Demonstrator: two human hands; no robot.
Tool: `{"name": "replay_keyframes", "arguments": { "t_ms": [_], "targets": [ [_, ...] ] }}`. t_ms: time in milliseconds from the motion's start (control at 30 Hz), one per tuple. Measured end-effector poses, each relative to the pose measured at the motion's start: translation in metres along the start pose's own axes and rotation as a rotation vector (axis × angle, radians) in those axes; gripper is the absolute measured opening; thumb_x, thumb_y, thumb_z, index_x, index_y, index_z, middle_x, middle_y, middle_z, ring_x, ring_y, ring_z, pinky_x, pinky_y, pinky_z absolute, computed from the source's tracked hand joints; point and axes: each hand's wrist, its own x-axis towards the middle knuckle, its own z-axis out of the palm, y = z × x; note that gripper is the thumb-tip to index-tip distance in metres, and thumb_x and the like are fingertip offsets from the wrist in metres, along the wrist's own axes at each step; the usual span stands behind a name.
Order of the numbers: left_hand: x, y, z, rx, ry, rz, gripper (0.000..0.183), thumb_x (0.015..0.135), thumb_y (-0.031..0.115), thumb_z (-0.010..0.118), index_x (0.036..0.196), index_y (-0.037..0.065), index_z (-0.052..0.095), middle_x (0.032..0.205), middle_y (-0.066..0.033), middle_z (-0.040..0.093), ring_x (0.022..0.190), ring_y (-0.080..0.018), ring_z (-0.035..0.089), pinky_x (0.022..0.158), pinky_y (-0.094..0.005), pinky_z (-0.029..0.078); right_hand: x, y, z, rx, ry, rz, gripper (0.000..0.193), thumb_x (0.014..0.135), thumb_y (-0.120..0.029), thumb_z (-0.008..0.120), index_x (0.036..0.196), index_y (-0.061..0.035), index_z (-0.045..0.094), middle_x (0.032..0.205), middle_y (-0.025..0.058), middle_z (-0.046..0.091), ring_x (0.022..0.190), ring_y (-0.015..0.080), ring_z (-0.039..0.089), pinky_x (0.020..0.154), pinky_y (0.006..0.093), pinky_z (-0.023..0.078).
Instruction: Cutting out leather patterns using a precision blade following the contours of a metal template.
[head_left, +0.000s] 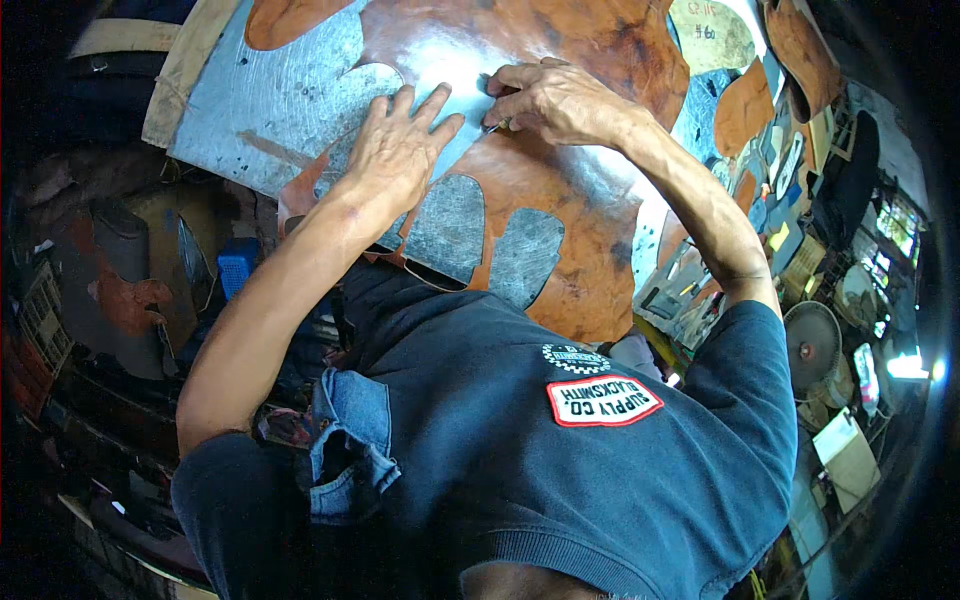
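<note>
A large brown leather hide (580, 230) lies spread over a scratched grey metal cutting board (270, 100). Rounded shapes are cut out of the hide, and the grey board shows through them (447, 228). My left hand (395, 155) lies flat with fingers spread, pressing a pale grey pattern piece (455, 85) onto the hide. My right hand (560, 100) is just to its right, fingers pinched around a small thin cutting tool (497, 124) at the edge of the pattern. The tool's tip is mostly hidden by my fingers.
More brown leather pieces (742, 105) and a pale card pattern (710, 35) lie at the upper right. A small blue box (237, 265) sits left of the board. A fan (812, 345) and cluttered shelves fill the right side. My dark shirt fills the lower picture.
</note>
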Motion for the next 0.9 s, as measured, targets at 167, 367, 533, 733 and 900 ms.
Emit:
{"name": "replay_keyframes", "arguments": {
  "t_ms": [167, 367, 533, 733, 900],
  "targets": [
    [0.0, 0.001, 0.0, -0.01, -0.013, -0.002, 0.065, 0.079, 0.016, 0.074, 0.14, 0.017, 0.05, 0.153, -0.0113, 0.036, 0.136, -0.035, 0.037, 0.102, -0.0462, 0.036, 0.0, -0.001, -0.004, -0.031, -0.042, 0.046, 0.025, 0.082, -0.015, 0.069, 0.105, -0.0219, 0.075, 0.124, 0.0047, 0.061, 0.112, 0.024, 0.06, 0.096, 0.0393, 0.046],
    [0.002, 0.002, -0.002, -0.059, -0.023, -0.004, 0.067, 0.079, 0.016, 0.074, 0.141, 0.017, 0.05, 0.154, -0.0125, 0.034, 0.136, -0.0365, 0.036, 0.103, -0.0461, 0.036, -0.003, 0.003, -0.003, -0.033, -0.017, 0.05, 0.026, 0.082, -0.013, 0.068, 0.106, -0.0229, 0.074, 0.126, 0.0048, 0.061, 0.114, 0.0233, 0.059, 0.099, 0.0403, 0.045],
    [0.001, 0.002, 0.003, 0.038, -0.003, 0.024, 0.063, 0.08, 0.011, 0.067, 0.141, 0.015, 0.05, 0.154, -0.0136, 0.033, 0.131, -0.0344, 0.04, 0.097, -0.042, 0.038, -0.004, 0.012, -0.006, -0.035, -0.07, 0.071, 0.032, 0.08, -0.009, 0.067, 0.107, -0.0227, 0.074, 0.134, 0.0008, 0.059, 0.118, 0.0223, 0.058, 0.1, 0.0391, 0.046],
    [0.0, 0.007, 0.003, -0.004, 0.004, -0.005, 0.062, 0.079, 0.006, 0.067, 0.139, 0.015, 0.052, 0.154, -0.0148, 0.035, 0.134, -0.0384, 0.039, 0.103, -0.0468, 0.038, -0.003, 0.014, -0.007, -0.037, -0.081, 0.092, 0.034, 0.079, -0.004, 0.064, 0.109, -0.0191, 0.073, 0.132, -0.0002, 0.061, 0.121, 0.0235, 0.057, 0.097, 0.0377, 0.05],
    [-0.012, 0.011, 0.014, 0.008, 0.126, -0.033, 0.058, 0.079, -0.001, 0.061, 0.135, 0.009, 0.054, 0.151, -0.0166, 0.038, 0.131, -0.038, 0.042, 0.102, -0.0472, 0.04, -0.007, 0.008, -0.01, -0.075, -0.083, 0.07, 0.041, 0.077, 0.0, 0.062, 0.115, -0.0153, 0.069, 0.129, 0.0044, 0.063, 0.119, 0.0263, 0.058, 0.099, 0.0398, 0.049]
  ]
}}
